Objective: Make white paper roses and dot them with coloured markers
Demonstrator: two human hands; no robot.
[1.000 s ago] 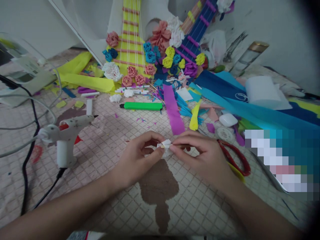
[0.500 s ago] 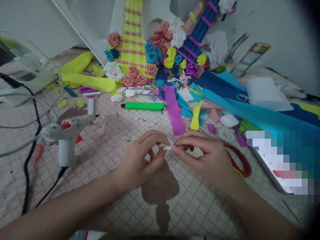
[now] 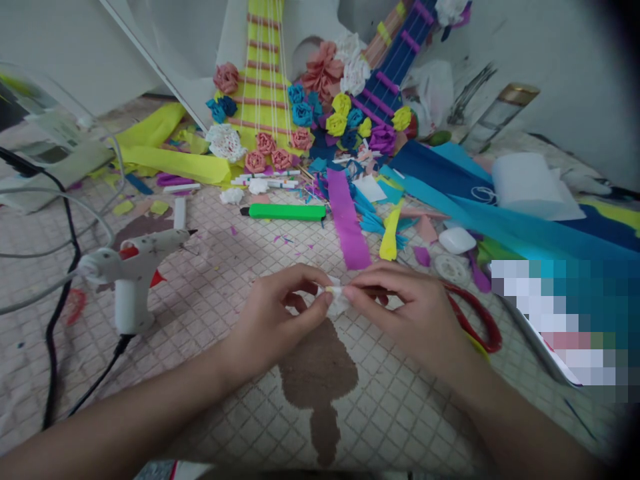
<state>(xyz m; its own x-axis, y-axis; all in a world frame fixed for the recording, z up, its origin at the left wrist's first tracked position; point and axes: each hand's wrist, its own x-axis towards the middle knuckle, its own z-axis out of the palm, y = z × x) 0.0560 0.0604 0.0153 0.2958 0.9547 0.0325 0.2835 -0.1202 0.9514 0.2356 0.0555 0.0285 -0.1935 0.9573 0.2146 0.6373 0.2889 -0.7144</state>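
Between the fingertips of both hands is a small piece of white crepe paper (image 3: 339,305), gathered around what looks like a thin wooden stick. My left hand (image 3: 280,307) pinches the paper's left side with thumb and forefinger. My right hand (image 3: 405,300) is closed on its right side, the stick running back under those fingers, partly hidden. Right beside my right hand lie red-handled scissors (image 3: 493,333), their blades covered by the hand. Beyond the hands lie a purple paper strip (image 3: 345,220), a yellow paper piece (image 3: 391,233) and a green cutter (image 3: 285,212).
A white glue gun (image 3: 135,280) with cables stands at left. Paper-flowered guitar shapes (image 3: 265,87) lean at the back. Blue paper strips (image 3: 450,180), a white paper roll (image 3: 530,187) and a phone-like device (image 3: 540,333) with a blurred screen lie at right.
The white paper has turned between my fingertips and now hangs lower and more spread. My left fingers have shifted slightly; the right hand stays almost in place.
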